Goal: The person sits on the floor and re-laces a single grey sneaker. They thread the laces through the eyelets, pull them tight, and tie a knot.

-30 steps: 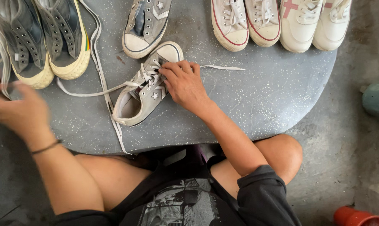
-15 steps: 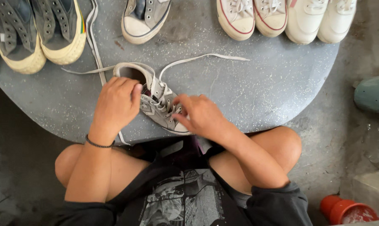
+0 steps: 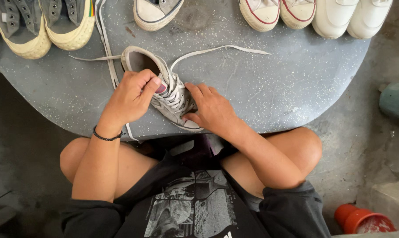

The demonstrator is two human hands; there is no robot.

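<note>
Grey speckled tabletop (image 3: 270, 88), near edge: grey sneaker (image 3: 173, 94) lies toe toward the person, left hand (image 3: 129, 94) closed around its tongue to steady it, right hand (image 3: 212, 110) pinching the laces near the toe, other shoes lined beyond.

A grey, white-speckled tabletop (image 3: 270, 88) with rounded corners fills the upper half of the frame, its curved near edge running just above the person's knees. Along its far edge, from upper left to upper right, lie two grey canvas sneakers with cream rubber soles (image 3: 43, 24), one grey-and-white low sneaker (image 3: 157, 12), a pair of white sneakers with red-striped soles (image 3: 281, 12) and a pair of plain white sneakers (image 3: 351, 16). At the centre left a pale grey lace-up sneaker (image 3: 171, 90) rests near the front edge, one loose white shoelace (image 3: 217, 50) trailing to the right across the surface and another white lace (image 3: 106, 53) running down at the left.
</note>
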